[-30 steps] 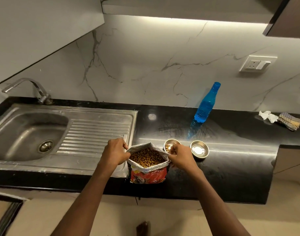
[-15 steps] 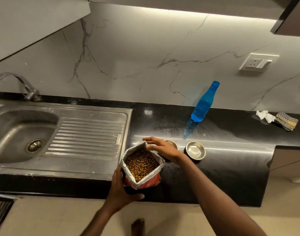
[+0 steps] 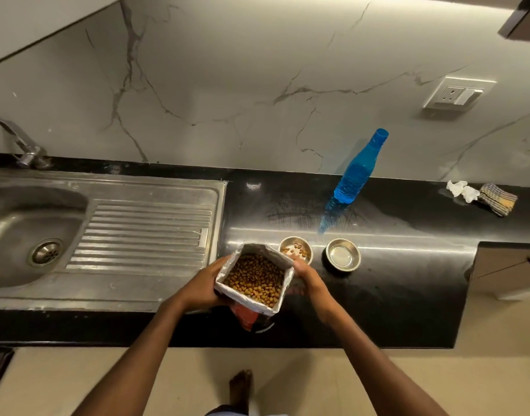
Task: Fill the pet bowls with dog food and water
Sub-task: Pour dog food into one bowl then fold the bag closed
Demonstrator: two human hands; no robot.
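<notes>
Head view shows the left hand and right hand both grasping the open dog food bag, raised beside the partly filled left bowl; judged mid-filling, next tipping kibble there, the right bowl awaiting water from the blue bottle.

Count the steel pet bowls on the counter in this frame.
2. One bowl sits just behind the open dog food bag, holding a little kibble, its near rim partly hidden. The other bowl stands apart to its right, without kibble, in front of the blue bottle.
</notes>
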